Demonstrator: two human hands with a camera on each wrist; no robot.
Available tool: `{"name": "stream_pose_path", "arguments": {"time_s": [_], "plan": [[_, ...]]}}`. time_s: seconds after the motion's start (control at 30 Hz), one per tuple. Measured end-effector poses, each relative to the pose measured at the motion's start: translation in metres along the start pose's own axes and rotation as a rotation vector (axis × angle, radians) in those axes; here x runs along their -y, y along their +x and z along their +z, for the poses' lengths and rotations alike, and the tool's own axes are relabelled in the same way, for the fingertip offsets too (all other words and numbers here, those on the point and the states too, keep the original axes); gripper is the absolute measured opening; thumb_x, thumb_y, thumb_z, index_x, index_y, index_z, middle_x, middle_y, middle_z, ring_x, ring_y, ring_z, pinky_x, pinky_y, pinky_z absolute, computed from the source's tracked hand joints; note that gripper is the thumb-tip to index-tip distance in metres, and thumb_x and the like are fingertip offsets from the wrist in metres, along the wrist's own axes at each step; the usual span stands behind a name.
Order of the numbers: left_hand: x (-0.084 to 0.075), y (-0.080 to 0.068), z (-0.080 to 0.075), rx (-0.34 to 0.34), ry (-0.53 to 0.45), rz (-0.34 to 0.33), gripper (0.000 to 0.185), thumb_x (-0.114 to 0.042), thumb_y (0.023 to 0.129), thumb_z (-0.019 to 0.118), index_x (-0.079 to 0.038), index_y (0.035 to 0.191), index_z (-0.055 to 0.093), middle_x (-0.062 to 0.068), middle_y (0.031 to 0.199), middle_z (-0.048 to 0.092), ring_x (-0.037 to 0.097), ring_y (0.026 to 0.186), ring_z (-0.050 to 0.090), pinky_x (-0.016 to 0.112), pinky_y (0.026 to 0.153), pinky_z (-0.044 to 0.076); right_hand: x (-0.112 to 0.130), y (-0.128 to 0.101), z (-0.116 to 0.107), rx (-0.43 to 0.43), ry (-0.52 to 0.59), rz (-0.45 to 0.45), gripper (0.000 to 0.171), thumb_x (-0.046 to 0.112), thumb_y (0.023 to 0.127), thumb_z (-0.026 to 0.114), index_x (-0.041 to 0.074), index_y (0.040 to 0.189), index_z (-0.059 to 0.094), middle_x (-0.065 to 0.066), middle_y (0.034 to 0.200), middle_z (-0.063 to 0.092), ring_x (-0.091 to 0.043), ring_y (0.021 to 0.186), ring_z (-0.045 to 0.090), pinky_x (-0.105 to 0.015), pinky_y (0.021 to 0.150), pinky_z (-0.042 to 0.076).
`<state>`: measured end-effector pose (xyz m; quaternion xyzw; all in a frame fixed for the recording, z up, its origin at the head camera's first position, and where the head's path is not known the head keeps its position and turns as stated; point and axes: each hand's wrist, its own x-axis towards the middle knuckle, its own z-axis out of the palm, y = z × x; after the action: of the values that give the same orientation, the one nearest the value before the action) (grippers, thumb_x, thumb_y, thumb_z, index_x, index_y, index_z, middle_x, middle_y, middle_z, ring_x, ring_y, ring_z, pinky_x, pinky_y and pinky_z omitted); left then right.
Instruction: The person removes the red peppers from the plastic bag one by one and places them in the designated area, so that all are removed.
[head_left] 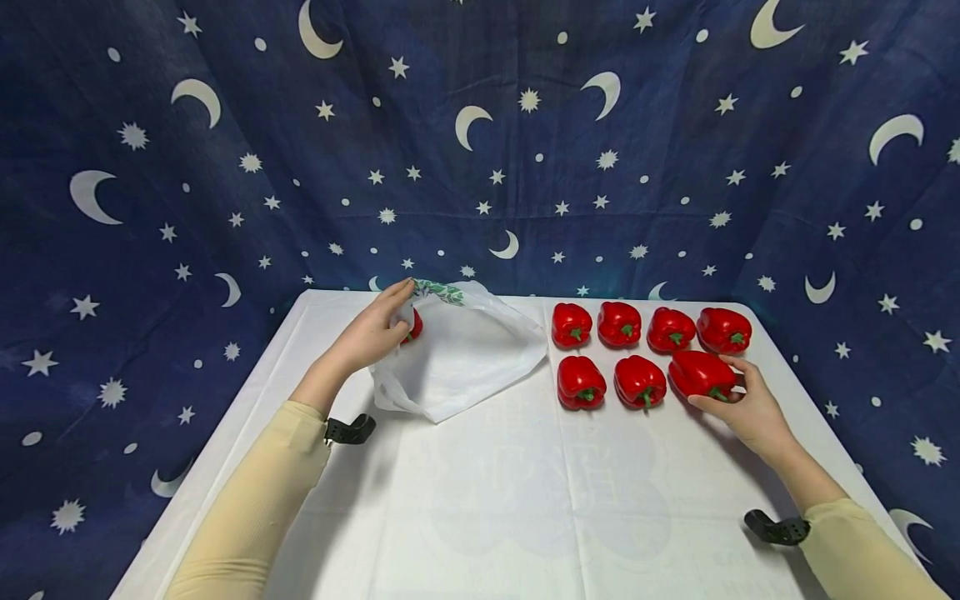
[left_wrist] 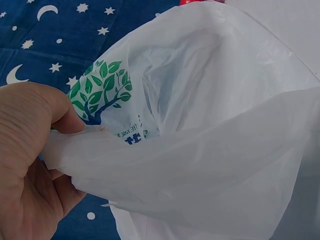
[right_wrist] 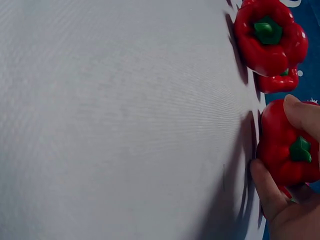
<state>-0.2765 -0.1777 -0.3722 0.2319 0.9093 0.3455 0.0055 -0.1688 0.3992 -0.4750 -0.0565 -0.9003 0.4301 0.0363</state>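
My left hand (head_left: 375, 329) pinches the rim of a white plastic bag (head_left: 480, 358) with a green tree print, pulling its mouth wide in the left wrist view. Beside those fingers a bit of a red bell pepper (head_left: 415, 325) shows at the bag, mostly hidden by the hand. On the right, my right hand (head_left: 753, 417) grips a red bell pepper (head_left: 697, 375) at the front row's right end. Thumb and fingers lie on opposite sides of this pepper (right_wrist: 280, 145), its green stem facing the wrist camera.
Behind the held pepper runs a back row of several red peppers (head_left: 619, 324). Two more, a left one (head_left: 581, 383) and a right one (head_left: 640, 383), sit in the front row. All stand on a white-covered table (head_left: 510, 500) before a dark blue star-and-moon cloth (head_left: 480, 167).
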Motion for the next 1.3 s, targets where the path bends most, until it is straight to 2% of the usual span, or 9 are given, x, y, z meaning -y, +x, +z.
{"name": "stream_pose_path", "arguments": {"time_s": [0.17, 0.4, 0.57, 0.63, 0.7, 0.77, 0.83, 1.17, 1.3], "plan": [[0.000, -0.001, 0.000, -0.001, -0.002, 0.000, 0.072, -0.004, 0.095, 0.051, -0.006, 0.163, 0.025, 0.005, 0.170, 0.016, 0.025, 0.150, 0.024, 0.046, 0.100, 0.033, -0.003, 0.001, 0.003, -0.024, -0.008, 0.001, 0.101, 0.038, 0.091, 0.077, -0.006, 0.158, 0.014, -0.039, 0.146, 0.032, -0.053, 0.114, 0.045, -0.015, 0.066, 0.046], [-0.001, -0.001, 0.000, -0.001, -0.006, -0.001, 0.072, -0.004, 0.095, 0.051, -0.006, 0.163, 0.025, 0.006, 0.170, 0.016, 0.026, 0.144, 0.032, 0.046, 0.099, 0.033, -0.002, 0.001, 0.004, -0.044, -0.020, 0.004, 0.101, 0.036, 0.092, 0.077, -0.007, 0.157, 0.014, -0.040, 0.145, 0.032, -0.053, 0.114, 0.045, -0.012, 0.065, 0.043], [-0.001, -0.001, 0.001, -0.003, 0.004, 0.001, 0.072, -0.004, 0.095, 0.051, -0.004, 0.162, 0.025, 0.007, 0.170, 0.017, 0.026, 0.153, 0.020, 0.048, 0.111, 0.031, -0.001, 0.001, 0.006, -0.044, -0.031, 0.014, 0.102, 0.037, 0.092, 0.077, -0.007, 0.158, 0.013, -0.040, 0.146, 0.032, -0.052, 0.114, 0.045, -0.014, 0.067, 0.045], [-0.001, -0.001, 0.001, -0.002, 0.007, -0.001, 0.071, -0.004, 0.096, 0.051, -0.004, 0.162, 0.025, 0.007, 0.170, 0.017, 0.027, 0.154, 0.018, 0.050, 0.115, 0.029, 0.000, 0.001, 0.007, -0.045, -0.039, 0.019, 0.102, 0.037, 0.092, 0.077, -0.006, 0.158, 0.013, -0.040, 0.147, 0.031, -0.053, 0.116, 0.045, -0.023, 0.072, 0.052], [-0.001, -0.002, 0.001, 0.000, 0.008, -0.004, 0.071, -0.004, 0.096, 0.051, -0.004, 0.162, 0.026, 0.007, 0.170, 0.016, 0.027, 0.154, 0.017, 0.051, 0.115, 0.028, 0.001, 0.001, 0.008, -0.045, -0.042, 0.022, 0.103, 0.038, 0.092, 0.077, -0.006, 0.158, 0.012, -0.041, 0.147, 0.031, -0.055, 0.118, 0.044, -0.040, 0.080, 0.058], [-0.001, -0.001, 0.001, 0.000, 0.011, -0.005, 0.071, -0.004, 0.096, 0.051, -0.004, 0.162, 0.026, 0.007, 0.170, 0.017, 0.028, 0.154, 0.018, 0.051, 0.116, 0.027, 0.001, 0.001, 0.008, -0.045, -0.046, 0.024, 0.104, 0.039, 0.092, 0.077, -0.007, 0.158, 0.011, -0.042, 0.148, 0.029, -0.057, 0.120, 0.042, -0.057, 0.088, 0.054], [-0.001, -0.001, 0.001, -0.001, 0.012, -0.004, 0.071, -0.004, 0.096, 0.051, -0.004, 0.162, 0.026, 0.007, 0.170, 0.017, 0.027, 0.154, 0.018, 0.051, 0.116, 0.028, 0.001, 0.001, 0.008, -0.044, -0.042, 0.024, 0.105, 0.039, 0.092, 0.077, -0.007, 0.158, 0.010, -0.043, 0.148, 0.028, -0.059, 0.122, 0.041, -0.066, 0.093, 0.047], [-0.001, -0.001, 0.001, -0.002, 0.015, 0.000, 0.071, -0.004, 0.096, 0.051, -0.005, 0.162, 0.026, 0.006, 0.170, 0.017, 0.027, 0.154, 0.018, 0.051, 0.115, 0.029, -0.002, 0.005, 0.010, -0.035, -0.033, 0.016, 0.107, 0.035, 0.091, 0.079, -0.006, 0.159, 0.007, -0.043, 0.152, 0.023, -0.064, 0.133, 0.031, -0.072, 0.097, 0.038], [0.000, -0.002, 0.001, -0.003, 0.010, 0.003, 0.071, -0.004, 0.096, 0.051, -0.005, 0.162, 0.026, 0.006, 0.170, 0.017, 0.026, 0.153, 0.020, 0.048, 0.111, 0.031, -0.004, 0.007, 0.010, -0.033, -0.043, 0.009, 0.108, 0.033, 0.090, 0.080, -0.007, 0.158, 0.007, -0.043, 0.152, 0.023, -0.064, 0.133, 0.030, -0.073, 0.096, 0.038]]}}
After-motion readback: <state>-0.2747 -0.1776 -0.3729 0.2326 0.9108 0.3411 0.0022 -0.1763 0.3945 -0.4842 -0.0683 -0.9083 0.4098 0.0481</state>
